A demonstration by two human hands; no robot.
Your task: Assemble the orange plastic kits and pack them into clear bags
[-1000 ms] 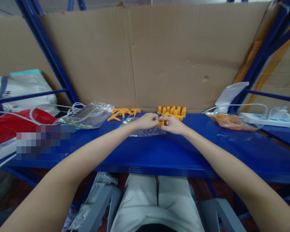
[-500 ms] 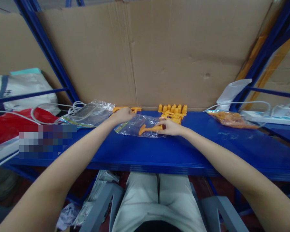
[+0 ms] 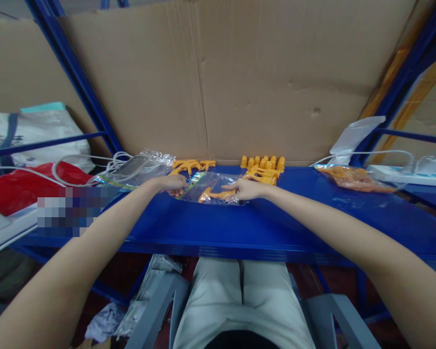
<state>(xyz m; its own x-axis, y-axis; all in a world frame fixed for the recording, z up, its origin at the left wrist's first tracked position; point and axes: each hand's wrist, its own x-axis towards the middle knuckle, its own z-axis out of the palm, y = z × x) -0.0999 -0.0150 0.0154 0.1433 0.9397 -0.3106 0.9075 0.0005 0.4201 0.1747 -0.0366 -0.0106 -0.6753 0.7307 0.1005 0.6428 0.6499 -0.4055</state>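
The right hand (image 3: 249, 189) has its fingers closed around the right end of an orange branched piece (image 3: 218, 195), whose forked end points left, over a clear plastic bag (image 3: 196, 194). The left hand (image 3: 172, 184) has curled fingers at the bag's left edge; whether they grip it cannot be told. Beyond lie loose orange pieces (image 3: 187, 166) at far left and orange cups (image 3: 265, 163) at far right, on a blue worktop (image 3: 218, 228). A cardboard panel (image 3: 257, 82) stands behind, between blue posts (image 3: 72, 77).
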